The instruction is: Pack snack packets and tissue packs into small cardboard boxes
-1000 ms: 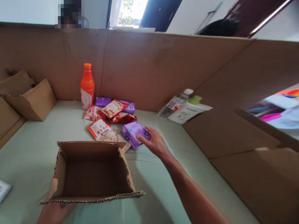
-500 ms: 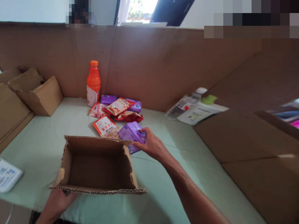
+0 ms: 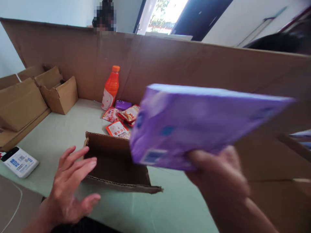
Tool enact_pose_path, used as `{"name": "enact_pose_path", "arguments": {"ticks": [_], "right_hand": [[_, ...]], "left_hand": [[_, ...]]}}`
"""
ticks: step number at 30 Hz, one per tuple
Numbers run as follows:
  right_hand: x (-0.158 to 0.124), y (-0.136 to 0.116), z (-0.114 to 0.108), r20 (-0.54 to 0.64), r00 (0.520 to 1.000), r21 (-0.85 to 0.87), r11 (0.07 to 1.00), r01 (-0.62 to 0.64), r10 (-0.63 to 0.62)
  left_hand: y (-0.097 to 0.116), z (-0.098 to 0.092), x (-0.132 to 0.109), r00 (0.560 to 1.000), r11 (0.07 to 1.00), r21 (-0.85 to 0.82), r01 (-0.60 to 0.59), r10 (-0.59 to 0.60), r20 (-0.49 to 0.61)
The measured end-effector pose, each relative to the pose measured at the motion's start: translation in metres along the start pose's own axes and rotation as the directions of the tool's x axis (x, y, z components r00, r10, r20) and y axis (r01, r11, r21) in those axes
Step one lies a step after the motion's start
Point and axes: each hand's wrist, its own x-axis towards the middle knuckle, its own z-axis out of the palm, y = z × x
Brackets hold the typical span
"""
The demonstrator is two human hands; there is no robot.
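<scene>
— What has changed closest to the camera?

— The right hand (image 3: 218, 173) has lifted the flat purple soft-plastic pack (image 3: 194, 123) off the table. A second ago the pack lay by the snack packets under the fingers. Now it fills the middle of the view, up in the air well above the table, and the hand is clasped round its lower edge from beneath.

— And the other hand?

— The left hand (image 3: 70, 184) has let go of the near rim of the open brown corrugated cardboard box (image 3: 109, 155). It hangs just beside the box's left corner, fingers spread, holding nothing. Whether a fingertip touches the card I cannot tell.

— Where does that leave the work?

— I judge the pick-up done: the pack is free of the pile, and the box stands unheld on the pale green table cover (image 3: 73, 129).

— How does the pack look?

— Blurred by motion, rectangular, slightly puffy. It is lilac with small blue patches and a pale label near its left corner, and it tilts with the right end higher.

— Farther off?

— Red-and-white snack packets (image 3: 118, 128) and a small purple packet (image 3: 123, 105). An orange plastic bottle (image 3: 111, 87) stands upright against the tall brown cardboard wall (image 3: 170, 64).
</scene>
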Motion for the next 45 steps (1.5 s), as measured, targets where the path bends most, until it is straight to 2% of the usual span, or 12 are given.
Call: {"name": "enact_pose_path", "arguments": {"ticks": [3,7,10,14,18,21,26,28,31,35,42,45], "right_hand": [[0.005,-0.026,0.022,0.163,0.978,-0.070,0.987,0.143,-0.130],[0.010,-0.036,0.035,0.453,0.857,-0.384,0.814,0.436,-0.245],[0.019,-0.041,0.050,0.634,0.768,-0.461,0.752,0.470,-0.091],[0.032,-0.048,0.086,0.720,0.689,-0.520,0.722,0.457,0.082],[0.036,-0.046,0.108,0.813,0.563,-0.499,0.675,0.544,0.148],[0.036,-0.045,0.090,0.786,0.614,-0.492,0.673,0.552,0.072],[0.016,-0.036,0.011,0.475,0.868,-0.402,0.842,0.360,-0.144],[-0.003,-0.024,-0.011,0.389,0.912,-0.361,0.889,0.282,-0.131],[-0.031,-0.006,-0.013,0.406,0.897,-0.306,0.898,0.317,-0.178],[-0.051,0.008,0.015,0.396,0.893,-0.313,0.882,0.351,-0.215],[-0.029,0.027,0.028,0.173,0.930,-0.445,0.816,0.368,-0.325],[-0.018,0.036,0.032,0.235,0.910,-0.369,0.835,0.408,-0.341]], "left_hand": [[-0.003,0.006,0.008,0.998,0.994,0.090,-0.063,0.061,0.023],[-0.003,0.009,0.002,0.996,0.993,0.110,-0.034,0.043,-0.083],[-0.003,0.011,0.000,0.995,0.998,0.047,-0.044,0.048,-0.085],[-0.007,0.013,0.005,0.996,0.998,0.030,-0.050,0.052,-0.073],[-0.010,0.014,0.005,0.997,0.998,0.016,-0.063,0.064,-0.049],[-0.012,0.012,-0.006,0.995,0.997,0.081,0.006,0.002,-0.096],[-0.020,0.010,-0.030,0.979,0.982,0.007,0.191,-0.189,-0.081],[-0.022,0.012,-0.033,0.979,0.977,-0.067,0.203,-0.204,-0.018],[-0.021,0.013,-0.031,0.986,0.983,-0.079,0.168,-0.166,0.036],[-0.019,0.013,-0.028,0.972,0.973,-0.016,0.229,-0.228,0.051],[-0.020,0.015,-0.016,0.961,0.939,0.204,0.275,-0.275,-0.031],[-0.024,0.015,-0.010,0.937,0.921,0.190,0.341,-0.349,0.009]]}}
